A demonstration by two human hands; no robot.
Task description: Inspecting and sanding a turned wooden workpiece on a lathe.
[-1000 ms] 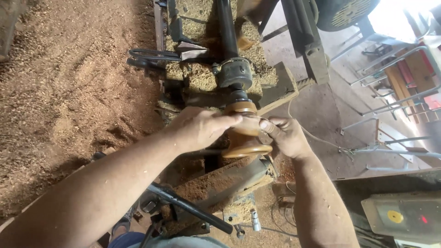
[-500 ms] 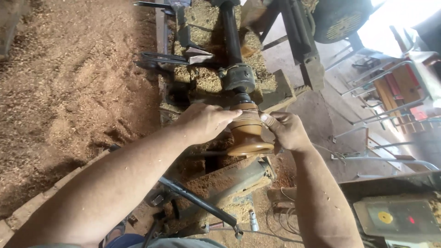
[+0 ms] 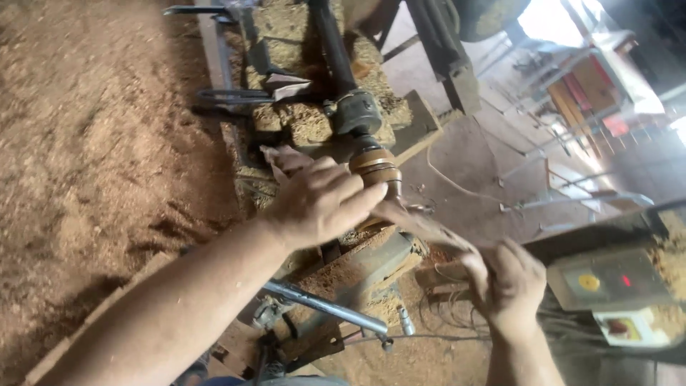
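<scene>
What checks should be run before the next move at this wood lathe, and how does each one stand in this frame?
1. Left hand contact with the turned wooden piece: ok, its fingers lie against the piece.
2. Right hand position: not ok, it is off the piece, low and to the right, blurred.
3. What the right hand holds: cannot tell, a blurred strip runs from it toward the piece.
4. Piece seated on the lathe spindle: ok, it sits in line with it.
5. Piece spinning or stopped: cannot tell.
6. Lathe bed: not ok, heaped with sawdust.
</scene>
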